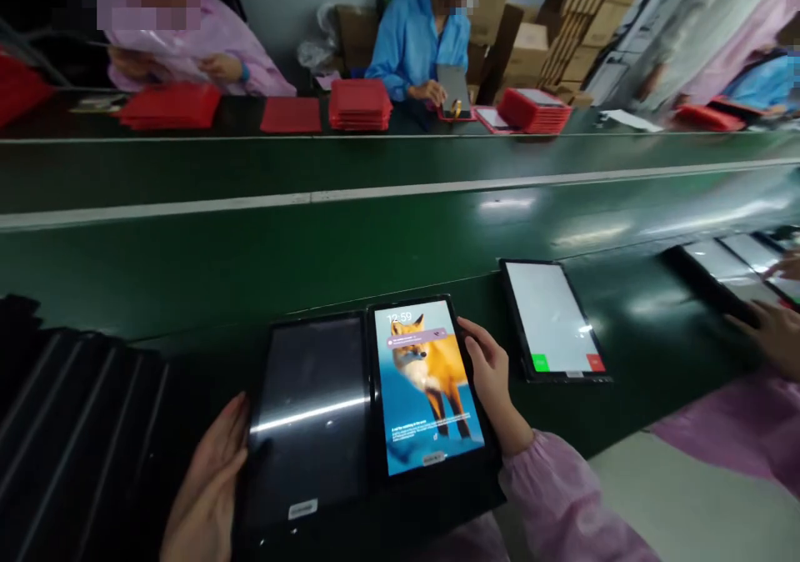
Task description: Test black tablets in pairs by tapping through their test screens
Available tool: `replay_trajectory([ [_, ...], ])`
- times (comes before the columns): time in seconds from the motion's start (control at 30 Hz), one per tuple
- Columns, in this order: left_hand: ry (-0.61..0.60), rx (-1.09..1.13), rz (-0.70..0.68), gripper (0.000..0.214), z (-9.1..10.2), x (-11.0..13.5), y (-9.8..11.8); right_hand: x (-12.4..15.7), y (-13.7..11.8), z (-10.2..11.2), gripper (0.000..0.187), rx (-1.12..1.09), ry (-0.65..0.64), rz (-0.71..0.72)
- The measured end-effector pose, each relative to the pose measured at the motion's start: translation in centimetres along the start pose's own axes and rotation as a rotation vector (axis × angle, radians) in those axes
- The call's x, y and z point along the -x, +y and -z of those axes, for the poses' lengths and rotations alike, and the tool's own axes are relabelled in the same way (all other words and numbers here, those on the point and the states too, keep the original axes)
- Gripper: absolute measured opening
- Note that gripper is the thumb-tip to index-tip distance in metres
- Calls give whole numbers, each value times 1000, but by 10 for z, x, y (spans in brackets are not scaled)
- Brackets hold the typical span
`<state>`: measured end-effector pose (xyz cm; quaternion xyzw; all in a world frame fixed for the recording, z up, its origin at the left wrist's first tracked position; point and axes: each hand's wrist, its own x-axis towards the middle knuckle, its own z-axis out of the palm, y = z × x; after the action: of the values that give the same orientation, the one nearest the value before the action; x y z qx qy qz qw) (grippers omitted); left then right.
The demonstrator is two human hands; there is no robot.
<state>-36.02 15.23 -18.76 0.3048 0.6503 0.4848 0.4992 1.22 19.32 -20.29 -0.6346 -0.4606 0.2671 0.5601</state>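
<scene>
Two tablets lie side by side in front of me, their long edges nearly touching. On the left is a tablet with a dark screen [309,429] that reflects a bright streak of light and has a small pale label at its lower edge. My left hand [209,483] holds its left edge, fingers along the side. The lit tablet [425,395] on the right displays a fox picture and the time 12:59. Around its right edge my right hand [491,374] is closed, fingertips near the upper corner. The undersides of both tablets are hidden.
Right of me lies a tablet with a white screen [553,316] and green and red corners. Dark upright cases [68,429] stand at left. A co-worker's hand [772,337] is at far right. Across the green bench [250,253], people sit behind red case stacks [359,103].
</scene>
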Motion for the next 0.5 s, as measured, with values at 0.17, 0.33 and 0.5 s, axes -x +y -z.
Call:
replay_trajectory([
  [0.17, 20, -154, -22, 90, -13, -2, 4, -10, -8, 9, 35, 20, -67, 2],
  [0.33, 120, -171, -35, 80, -42, -56, 35, -8, -17, 24, 34, 87, -204, 228],
  [0.5, 115, 24, -30, 71, -37, -69, 34, -4, -16, 29, 33, 348, -359, 493],
])
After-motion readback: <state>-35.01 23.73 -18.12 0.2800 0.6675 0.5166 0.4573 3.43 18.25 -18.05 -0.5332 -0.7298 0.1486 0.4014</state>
